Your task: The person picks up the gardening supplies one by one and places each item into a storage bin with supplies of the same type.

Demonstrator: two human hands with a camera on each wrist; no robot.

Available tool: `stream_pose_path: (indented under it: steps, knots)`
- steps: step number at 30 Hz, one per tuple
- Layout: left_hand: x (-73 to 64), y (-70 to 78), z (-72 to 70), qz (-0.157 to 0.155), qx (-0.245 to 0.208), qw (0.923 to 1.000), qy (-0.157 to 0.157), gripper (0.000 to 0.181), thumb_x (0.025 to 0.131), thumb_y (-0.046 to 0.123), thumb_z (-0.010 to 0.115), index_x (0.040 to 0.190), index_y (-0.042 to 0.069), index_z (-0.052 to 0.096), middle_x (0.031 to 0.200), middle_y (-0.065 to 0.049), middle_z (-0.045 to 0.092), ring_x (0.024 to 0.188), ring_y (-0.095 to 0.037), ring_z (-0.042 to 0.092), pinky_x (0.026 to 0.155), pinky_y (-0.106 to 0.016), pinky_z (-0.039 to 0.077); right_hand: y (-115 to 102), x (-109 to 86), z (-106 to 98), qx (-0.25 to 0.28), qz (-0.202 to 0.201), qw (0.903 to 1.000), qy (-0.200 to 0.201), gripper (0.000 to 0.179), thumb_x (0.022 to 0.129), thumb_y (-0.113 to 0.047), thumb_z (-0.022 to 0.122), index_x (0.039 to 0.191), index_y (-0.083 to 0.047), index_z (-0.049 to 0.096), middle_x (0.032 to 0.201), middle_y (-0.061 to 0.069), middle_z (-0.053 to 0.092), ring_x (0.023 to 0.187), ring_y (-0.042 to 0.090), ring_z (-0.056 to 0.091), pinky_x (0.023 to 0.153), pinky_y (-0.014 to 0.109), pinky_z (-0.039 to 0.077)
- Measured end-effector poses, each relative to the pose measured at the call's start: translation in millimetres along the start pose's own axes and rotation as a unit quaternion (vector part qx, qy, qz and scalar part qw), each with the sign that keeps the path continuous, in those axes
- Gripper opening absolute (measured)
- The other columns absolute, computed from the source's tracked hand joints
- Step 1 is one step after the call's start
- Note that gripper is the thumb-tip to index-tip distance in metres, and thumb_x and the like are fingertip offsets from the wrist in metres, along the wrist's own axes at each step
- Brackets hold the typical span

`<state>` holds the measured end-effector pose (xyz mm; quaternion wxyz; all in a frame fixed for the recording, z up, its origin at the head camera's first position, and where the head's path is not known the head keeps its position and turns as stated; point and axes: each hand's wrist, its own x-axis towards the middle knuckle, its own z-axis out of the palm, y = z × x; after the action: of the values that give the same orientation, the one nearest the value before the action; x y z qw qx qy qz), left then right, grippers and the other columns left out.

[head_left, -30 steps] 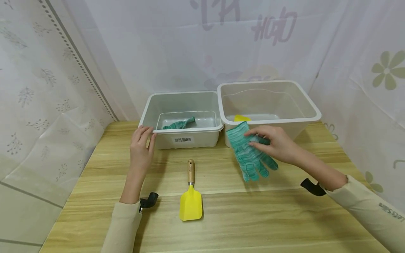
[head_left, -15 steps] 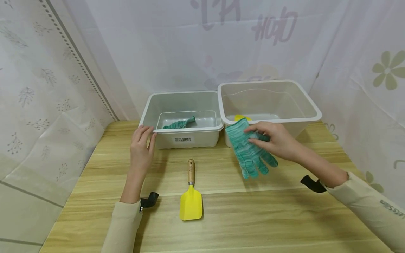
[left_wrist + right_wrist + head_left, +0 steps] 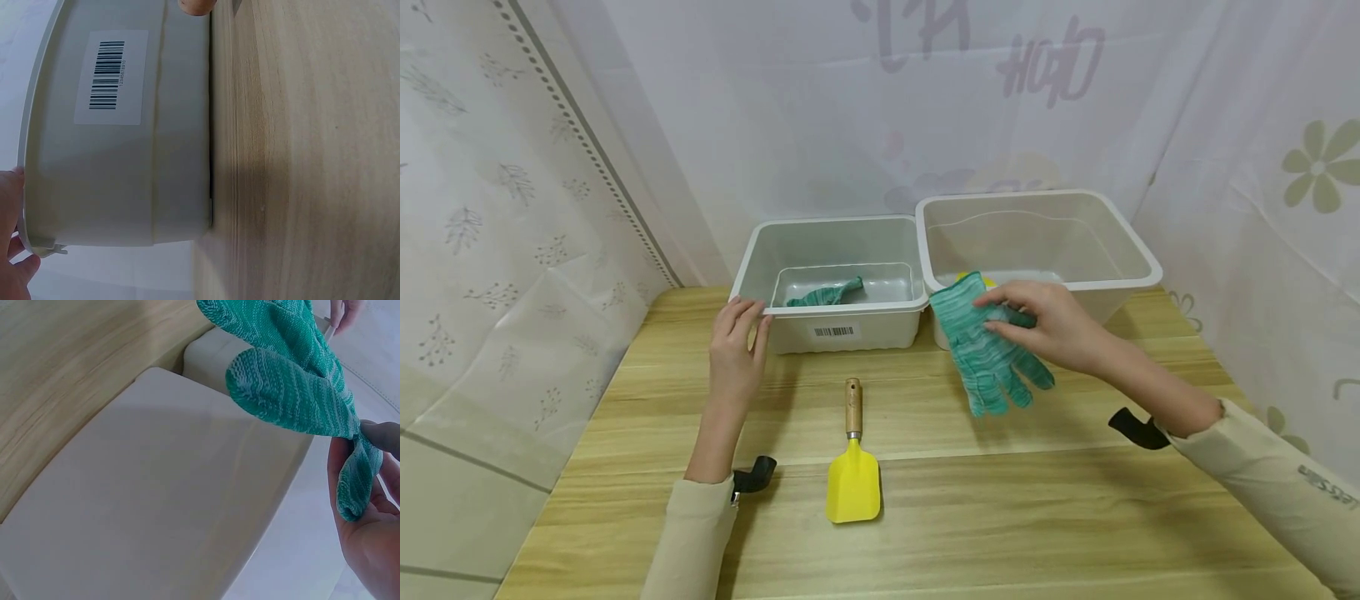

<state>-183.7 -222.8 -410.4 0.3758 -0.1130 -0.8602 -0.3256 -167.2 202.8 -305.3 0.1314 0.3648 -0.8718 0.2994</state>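
Observation:
My right hand (image 3: pixel 1048 325) pinches a green-and-white knitted glove (image 3: pixel 988 346) between thumb and fingers. The glove hangs fingers down in front of the right bin (image 3: pixel 1120 287), its cuff overlapping that bin's front rim. In the right wrist view the thumb and fingers hold the glove (image 3: pixel 290 394) near one of its fingers. With my left hand (image 3: pixel 735 346) I hold the front left corner of the left bin (image 3: pixel 880 325), fingers over the rim and thumb in front. Another green glove (image 3: pixel 823 295) lies inside the left bin.
A yellow shovel (image 3: pixel 853 483) with a wooden handle lies on the wooden table (image 3: pixel 1000 517) in front of the bins. Something yellow (image 3: pixel 988 283) shows inside the right bin, partly hidden by the glove. Behind the bins hangs a pale curtain (image 3: pixel 820 125).
My right hand has raised the glove slightly and shifted it a little left, so its cuff now overlaps the right bin's rim. The left hand stays at the left bin.

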Motion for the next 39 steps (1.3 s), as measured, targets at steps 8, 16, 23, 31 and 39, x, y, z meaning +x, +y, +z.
stream_pose_path:
  steps: [8, 16, 23, 31, 39]
  knots:
    - [0.0, 0.0, -0.6, 0.006, 0.001, 1.0000, 0.001, 0.025, 0.101, 0.001, 0.068, 0.121, -0.015, 0.070, 0.121, -0.033, 0.068, 0.134, -0.054, 0.056, 0.116, -0.062, 0.048, -2.4, 7.3, 0.6, 0.001, -0.010, 0.9999, 0.007, 0.026, 0.090, 0.002, 0.081, 0.114, -0.006, 0.079, 0.111, 0.008, 0.082, 0.093, 0.021, 0.076, 0.077, 0.037, 0.064]
    - [0.3, 1.5, -0.4, 0.005, -0.003, 1.0000, 0.003, 0.025, 0.101, 0.001, 0.068, 0.121, -0.015, 0.070, 0.120, -0.033, 0.068, 0.134, -0.055, 0.056, 0.117, -0.062, 0.048, -5.4, 14.0, 0.6, 0.016, 0.008, 0.9998, 0.000, 0.025, 0.091, 0.002, 0.079, 0.115, -0.004, 0.078, 0.112, 0.011, 0.082, 0.095, 0.026, 0.077, 0.082, 0.048, 0.065]
    - [0.5, 2.0, -0.9, 0.001, -0.004, 1.0000, 0.003, 0.025, 0.101, 0.001, 0.068, 0.121, -0.014, 0.070, 0.120, -0.033, 0.068, 0.134, -0.055, 0.056, 0.117, -0.063, 0.047, -6.1, 20.1, 0.8, 0.014, 0.007, 0.9999, 0.004, 0.025, 0.091, 0.002, 0.079, 0.115, -0.004, 0.077, 0.111, 0.011, 0.082, 0.087, 0.020, 0.073, 0.080, 0.045, 0.064]
    - [0.8, 1.9, -0.1, 0.000, -0.005, 1.0000, 0.003, 0.025, 0.101, 0.002, 0.068, 0.121, -0.014, 0.070, 0.121, -0.033, 0.068, 0.134, -0.055, 0.056, 0.117, -0.063, 0.047, -7.3, 25.4, -0.1, 0.022, 0.011, 0.9997, -0.001, 0.026, 0.092, 0.002, 0.078, 0.117, -0.003, 0.076, 0.114, 0.012, 0.081, 0.091, 0.024, 0.072, 0.081, 0.047, 0.065]
    - [0.4, 0.8, 0.0, 0.001, -0.004, 1.0000, 0.005, 0.025, 0.101, 0.002, 0.068, 0.120, -0.014, 0.070, 0.120, -0.033, 0.068, 0.134, -0.054, 0.056, 0.116, -0.064, 0.047, -5.6, 29.7, 1.1, 0.018, 0.004, 0.9998, 0.006, 0.026, 0.091, 0.002, 0.079, 0.116, -0.003, 0.077, 0.113, 0.012, 0.081, 0.089, 0.024, 0.075, 0.079, 0.040, 0.064]
